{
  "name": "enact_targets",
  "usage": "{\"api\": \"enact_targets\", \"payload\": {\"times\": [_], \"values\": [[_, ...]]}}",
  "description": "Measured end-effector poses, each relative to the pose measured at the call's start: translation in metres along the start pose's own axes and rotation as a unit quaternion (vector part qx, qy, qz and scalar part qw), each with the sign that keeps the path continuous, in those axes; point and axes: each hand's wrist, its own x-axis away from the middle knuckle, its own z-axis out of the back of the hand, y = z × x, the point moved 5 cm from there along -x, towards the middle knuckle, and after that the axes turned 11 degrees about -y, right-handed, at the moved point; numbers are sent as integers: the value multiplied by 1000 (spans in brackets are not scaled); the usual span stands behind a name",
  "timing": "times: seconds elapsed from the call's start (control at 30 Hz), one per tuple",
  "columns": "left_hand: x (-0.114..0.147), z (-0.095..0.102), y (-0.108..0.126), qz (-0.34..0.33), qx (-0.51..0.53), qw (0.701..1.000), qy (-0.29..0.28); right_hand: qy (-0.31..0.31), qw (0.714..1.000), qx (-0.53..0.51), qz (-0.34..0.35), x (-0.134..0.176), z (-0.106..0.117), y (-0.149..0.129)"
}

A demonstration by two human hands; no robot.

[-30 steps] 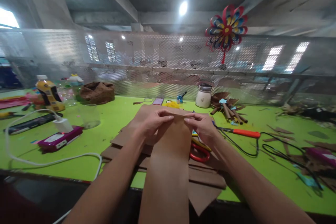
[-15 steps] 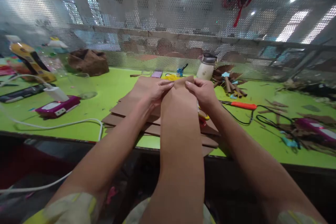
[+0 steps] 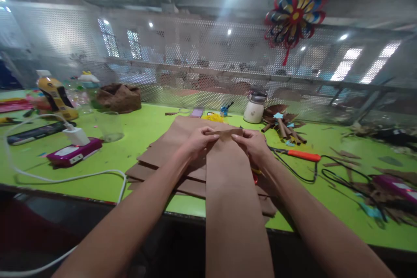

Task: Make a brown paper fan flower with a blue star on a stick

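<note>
A long brown strip of sheet material, paper or thin foam, hangs from the table toward me. Its far end carries a narrow folded-over flap. My left hand pinches the flap's left corner between thumb and fingers. At the right corner, my right hand grips the same edge with the thumb on top. Beneath lies a fanned stack of brown sheets, spread to the left. Something red and yellow, perhaps scissors, is partly covered beside the strip.
An orange-handled tool with a black cord lies to the right, near brown scraps. Rolled brown pieces and a white jar stand behind. At left are a purple power socket, a white cable, a clear cup and a yellow bottle.
My view has tilted upward, so the table sits lower in the picture. The strip's far edge, earlier raised and bent, now forms a straighter flap. Both hands keep their hold.
</note>
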Motion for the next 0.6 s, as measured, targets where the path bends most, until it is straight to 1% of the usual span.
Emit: {"api": "enact_targets", "payload": {"times": [0.17,0.37,0.47,0.6], "values": [[4,1,6,9,-58,998,-26,-19,1000,1,-8,0,2,-1],[7,-2,5,32,-109,993,-42,-30,999,40,-7,-1,6,-3],[7,-3,8,16,-137,990,-30,-37,998,60,-4,0,5,-4],[7,-4,14,-15,-149,988,-26,-23,998,53,-3,-1,6,-5]]}}
